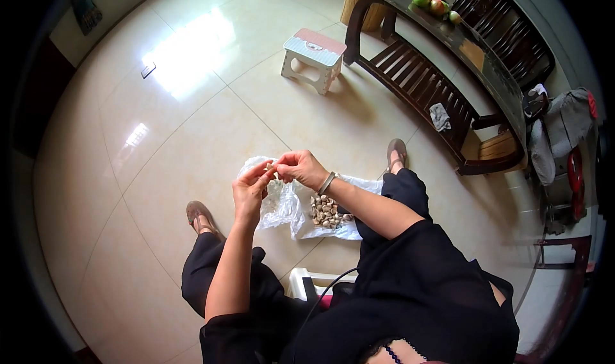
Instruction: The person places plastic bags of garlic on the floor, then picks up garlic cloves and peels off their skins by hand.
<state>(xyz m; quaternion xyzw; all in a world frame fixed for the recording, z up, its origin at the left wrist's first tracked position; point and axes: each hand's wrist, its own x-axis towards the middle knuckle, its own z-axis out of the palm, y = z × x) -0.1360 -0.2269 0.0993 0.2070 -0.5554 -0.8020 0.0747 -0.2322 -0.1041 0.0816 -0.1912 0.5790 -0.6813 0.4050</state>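
My left hand and my right hand meet in front of me, fingers pinched together. Between the fingertips is a small pale piece, mostly covered by the fingers; it resembles a garlic clove. Below my hands, white plastic bags lie spread on the floor. A pile of small rounded, brownish-white pieces, which look like garlic cloves, rests on the plastic to the right, partly below my right forearm. The contents of the left part of the plastic are hard to make out.
A folding step stool stands ahead on the tiled floor. To the right is a dark wooden bench with a grey cloth, beside a table bearing fruit. Part of a white stool shows beneath me.
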